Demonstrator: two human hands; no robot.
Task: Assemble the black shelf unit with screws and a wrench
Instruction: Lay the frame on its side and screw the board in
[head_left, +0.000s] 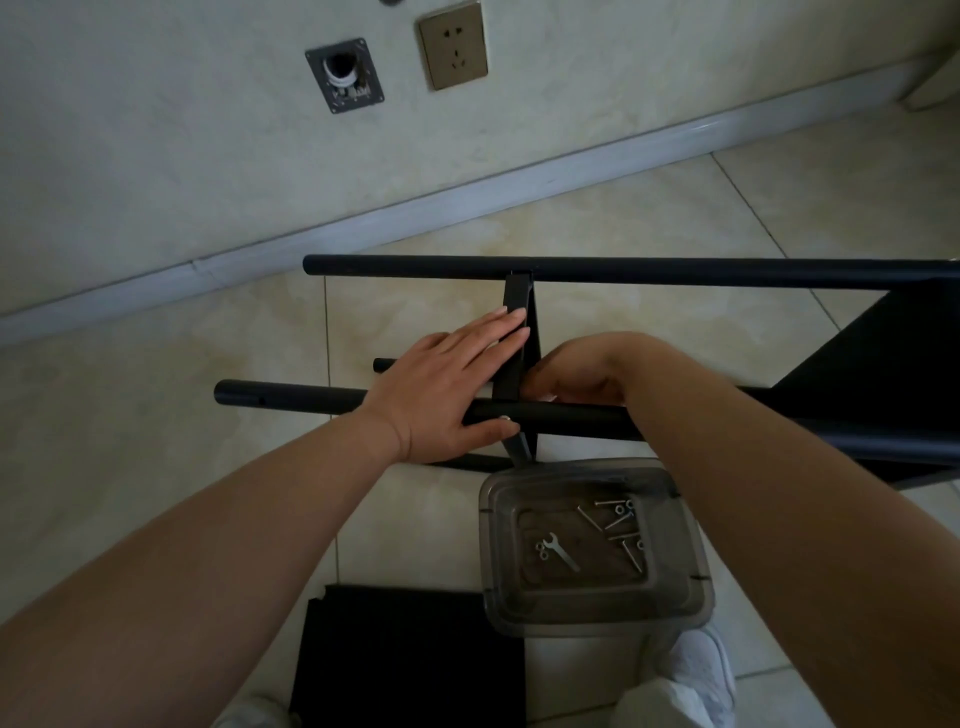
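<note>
- Head view, left hand (447, 374): fingers straight and flat, laid over the black shelf panel (511, 358) standing on edge; thumb on the near tube (545, 415) beside a screw head (504, 418) seated in it. It presses; it grips nothing.
- Head view, right hand (576, 379): just right of the left hand, behind the panel, fingers curled under and hidden. Whether it pinches a nut or anything else cannot be told.
- Shelf unit: lies on its side on the tiled floor; far tube (675, 271) beyond both hands, near tube beneath them, a second panel (878, 358) off to the right.
- Plastic tub (670, 608): below the right hand, nearer the person; holds the wrench (561, 552) and loose screws (615, 519).
- Spare black panel (405, 654): on the floor below the left forearm.
- Risk, judged: the panel is steadied only by flat pressure, so it may tip or slide off its hole. A nut worked blind may drop or cross-thread. The right forearm passes over the tub's rim and could knock it.
</note>
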